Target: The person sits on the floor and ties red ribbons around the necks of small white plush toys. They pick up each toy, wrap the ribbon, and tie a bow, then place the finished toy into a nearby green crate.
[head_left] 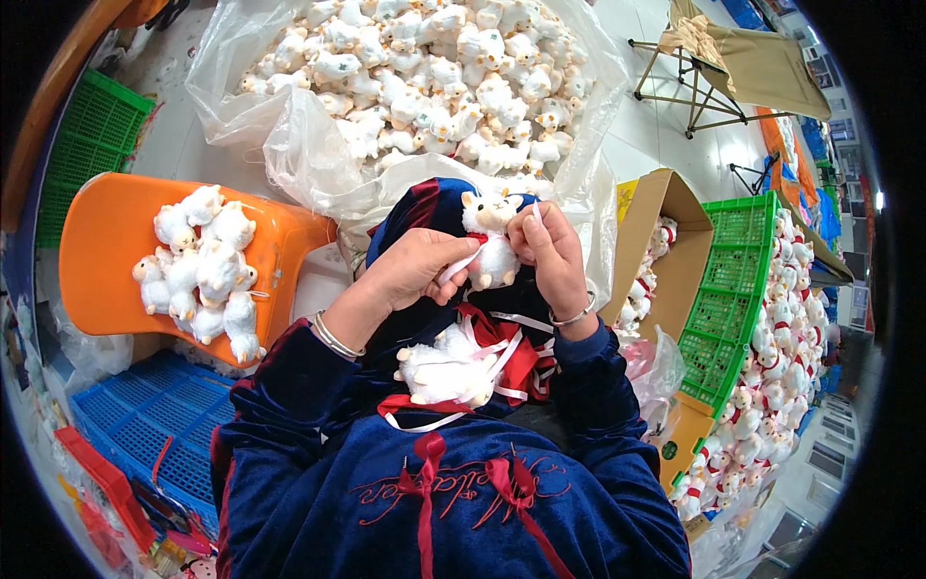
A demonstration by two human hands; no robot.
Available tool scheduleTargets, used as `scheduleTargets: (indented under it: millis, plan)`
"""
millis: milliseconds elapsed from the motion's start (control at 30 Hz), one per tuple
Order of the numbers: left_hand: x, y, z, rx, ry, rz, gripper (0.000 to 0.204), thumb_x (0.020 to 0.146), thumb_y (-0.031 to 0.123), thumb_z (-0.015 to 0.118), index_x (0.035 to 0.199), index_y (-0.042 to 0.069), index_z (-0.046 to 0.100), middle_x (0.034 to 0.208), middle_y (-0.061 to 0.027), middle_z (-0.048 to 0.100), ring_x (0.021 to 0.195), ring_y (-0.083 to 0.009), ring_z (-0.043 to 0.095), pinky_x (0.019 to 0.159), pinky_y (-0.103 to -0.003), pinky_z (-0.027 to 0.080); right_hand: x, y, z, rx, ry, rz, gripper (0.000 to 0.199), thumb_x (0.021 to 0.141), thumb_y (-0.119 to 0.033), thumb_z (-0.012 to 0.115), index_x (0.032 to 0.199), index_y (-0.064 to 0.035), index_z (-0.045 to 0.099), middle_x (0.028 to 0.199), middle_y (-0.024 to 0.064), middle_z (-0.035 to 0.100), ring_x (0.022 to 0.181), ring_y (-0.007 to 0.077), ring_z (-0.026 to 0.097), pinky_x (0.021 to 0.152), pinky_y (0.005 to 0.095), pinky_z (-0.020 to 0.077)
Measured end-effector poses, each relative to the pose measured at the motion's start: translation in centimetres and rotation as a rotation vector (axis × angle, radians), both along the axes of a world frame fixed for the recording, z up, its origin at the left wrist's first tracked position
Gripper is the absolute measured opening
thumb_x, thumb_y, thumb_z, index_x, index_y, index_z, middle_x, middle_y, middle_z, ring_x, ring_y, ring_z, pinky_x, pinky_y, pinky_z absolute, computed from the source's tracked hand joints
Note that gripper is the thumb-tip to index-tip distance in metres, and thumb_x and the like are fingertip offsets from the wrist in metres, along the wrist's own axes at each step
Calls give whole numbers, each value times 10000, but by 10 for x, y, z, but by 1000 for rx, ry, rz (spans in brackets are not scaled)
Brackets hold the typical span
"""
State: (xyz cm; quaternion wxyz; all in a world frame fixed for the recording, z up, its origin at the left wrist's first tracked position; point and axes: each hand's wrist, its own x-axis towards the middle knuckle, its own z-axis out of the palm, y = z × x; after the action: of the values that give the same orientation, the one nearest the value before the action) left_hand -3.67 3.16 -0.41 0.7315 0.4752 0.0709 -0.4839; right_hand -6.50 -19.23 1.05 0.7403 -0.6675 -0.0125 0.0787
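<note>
Above my lap, a small white plush lamb (pixel 496 256) sits upright, facing me, with a bit of red at its neck. On its left side, my left hand (pixel 417 268) is closed, pinching a white-and-red ribbon (pixel 459 265). My right hand (pixel 548 253) is closed beside the lamb's head, with a pale ribbon end sticking up between thumb and fingers. Another white plush lamb (pixel 449 371) lies on its side on my lap. Around it are loose red ribbons with white edges (pixel 521 372).
Beyond my knees, a big clear plastic bag (pixel 289 145) holds many plush lambs. An orange stool (pixel 101 265) at left carries several more. At right stand a cardboard box (pixel 687 253) and a green crate (pixel 725 289) beside scarfed lambs (pixel 762 386). A blue crate (pixel 154 415) is lower left.
</note>
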Motion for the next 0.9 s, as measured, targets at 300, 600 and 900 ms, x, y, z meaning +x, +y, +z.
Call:
scheduleTargets:
  millis: [300,600,900]
  plan:
    - [-3,-4,17,119,-126,42,196,985,215,684,936,27,654,745,-40,690,513,-76,611,420,-177,432,0,7,4,-173,8,9,98,1009,-108,628,1006,-20,585,875,-16,594,796,45,539,709,213,460]
    - [-11,-1,18,223,-188,69,160,970,209,710,955,56,664,790,-28,698,673,-75,692,538,-170,532,4,7,6,-455,-189,115,112,898,-39,706,968,5,631,848,69,648,765,131,641,700,280,540]
    - [-23,-23,27,96,-143,261,183,1010,220,659,968,42,660,767,-9,661,653,-80,670,609,-209,560,2,5,7,-456,-136,123,113,885,-39,701,964,-1,630,843,100,646,750,149,646,690,287,535]
